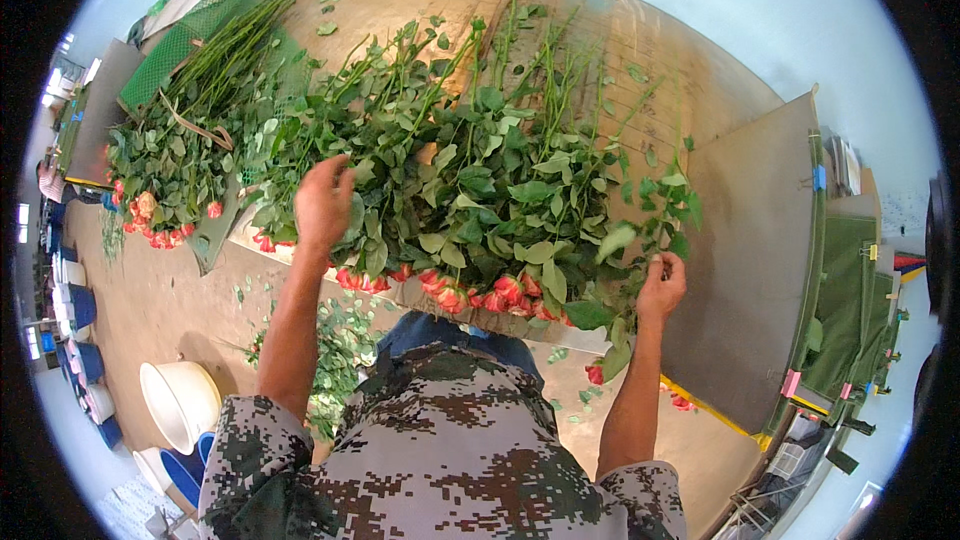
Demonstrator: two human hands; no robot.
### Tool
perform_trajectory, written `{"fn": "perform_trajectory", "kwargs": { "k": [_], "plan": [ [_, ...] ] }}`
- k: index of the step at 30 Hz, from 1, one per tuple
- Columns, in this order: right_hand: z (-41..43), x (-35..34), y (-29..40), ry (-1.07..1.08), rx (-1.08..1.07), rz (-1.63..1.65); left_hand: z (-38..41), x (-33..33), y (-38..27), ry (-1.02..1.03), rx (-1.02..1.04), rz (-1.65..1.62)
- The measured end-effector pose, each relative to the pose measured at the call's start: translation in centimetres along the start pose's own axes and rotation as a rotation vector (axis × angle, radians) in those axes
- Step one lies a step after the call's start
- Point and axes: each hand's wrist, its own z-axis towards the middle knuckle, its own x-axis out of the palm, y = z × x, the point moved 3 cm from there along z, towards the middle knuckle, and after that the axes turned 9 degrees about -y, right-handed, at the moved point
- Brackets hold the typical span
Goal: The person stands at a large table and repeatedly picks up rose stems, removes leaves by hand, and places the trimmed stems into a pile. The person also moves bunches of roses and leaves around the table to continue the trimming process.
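Many long-stemmed roses [450, 292] with red and cream blooms lie across the worktable [720, 112], blooms at its near edge and leafy stems pointing away. My left hand [324, 202] is over the leaves at the left of this pile, fingers partly curled; whether it grips anything is unclear. At the pile's right end my right hand [661, 285] pinches the stem of a leafy rose, whose red bloom [595, 374] hangs past the near edge. Another bunch of roses [196, 112], with a brown strap over it, rests on green netting at the left.
A grey panel [742, 277] stands at the table's right side. Loose leaves and cuttings [341, 345] lie on the floor by my legs. At the lower left are a cream bucket [180, 405] and several other buckets. A person [51, 180] is at the far left.
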Motion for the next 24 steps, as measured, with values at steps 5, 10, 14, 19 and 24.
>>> {"fn": "perform_trajectory", "kwargs": {
  "k": [5,10,14,19,24],
  "plan": [
    [0.5,1.1,-3.6,0.079,0.068,-0.382,-0.7,6.3,-2.2,0.32,0.168,0.528],
    [-1.1,0.7,0.5,-0.024,-0.1,-0.331,1.4,6.3,-1.2,0.46,0.025,0.446],
    [-6.0,4.4,11.6,0.196,-0.146,0.167,4.4,2.8,1.4,0.377,0.111,0.07],
    [-13.5,17.9,17.5,0.756,-0.213,0.494,5.8,-0.7,0.7,0.453,-0.357,-0.301],
    [-16.5,29.7,17.4,0.966,-0.17,0.425,4.3,-2.7,0.7,0.459,-0.518,-0.483]
  ]
}}
